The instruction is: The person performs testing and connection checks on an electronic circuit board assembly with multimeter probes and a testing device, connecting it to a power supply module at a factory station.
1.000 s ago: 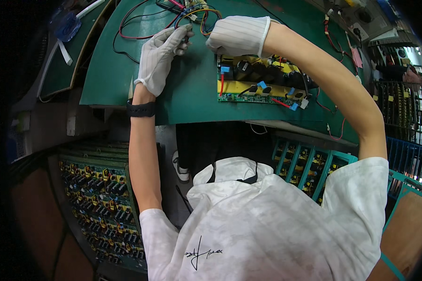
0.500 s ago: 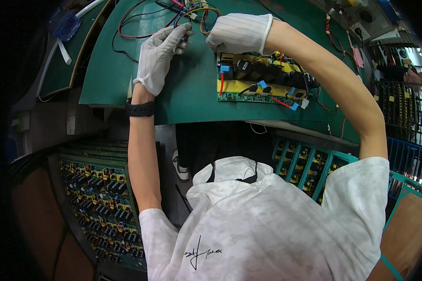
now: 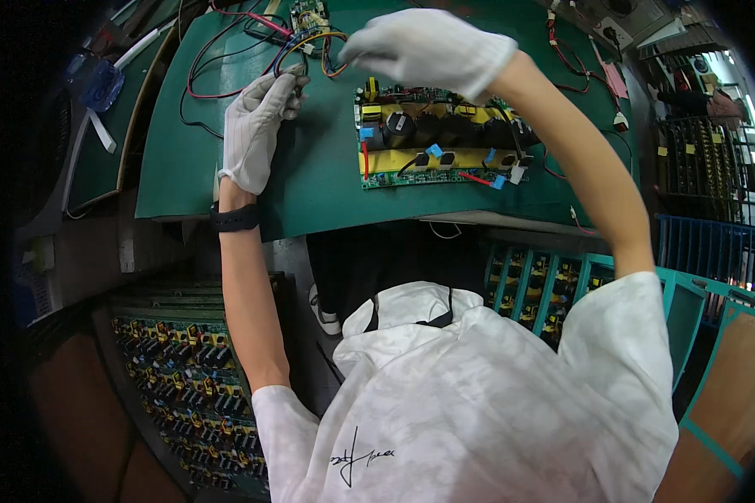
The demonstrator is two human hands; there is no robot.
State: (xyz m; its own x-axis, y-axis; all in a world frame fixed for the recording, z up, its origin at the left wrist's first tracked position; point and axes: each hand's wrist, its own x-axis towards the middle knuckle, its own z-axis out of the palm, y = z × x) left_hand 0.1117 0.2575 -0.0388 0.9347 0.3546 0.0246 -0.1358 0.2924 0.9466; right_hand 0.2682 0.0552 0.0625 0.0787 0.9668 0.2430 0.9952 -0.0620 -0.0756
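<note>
Both hands wear white striped gloves. My left hand (image 3: 256, 138) is closed in a pinch over the green table mat (image 3: 310, 184); a bundle of coloured wires (image 3: 320, 35) loops down to its fingertips, where a small dark part shows. My right hand (image 3: 428, 52), smeared by motion, hovers with its fingertips by the right side of that loop; whether it grips a wire is unclear. Beyond the loop lies a small circuit board (image 3: 310, 15). Below my right hand rests a large power circuit board (image 3: 436, 138) with black cylinders, yellow parts and blue-tipped leads.
Red and black test leads (image 3: 195, 75) curl at the far left of the mat. More cables (image 3: 575, 80) lie on the right. Racks of circuit boards (image 3: 189, 360) stand lower left, with a teal rack (image 3: 533, 285) lower right. A blue-clear bottle (image 3: 99, 82) is at the left.
My view has shifted, so the table items sit more to the left. My left hand has gone slightly lower with the wire loop, and my right hand has moved away from it, turning.
</note>
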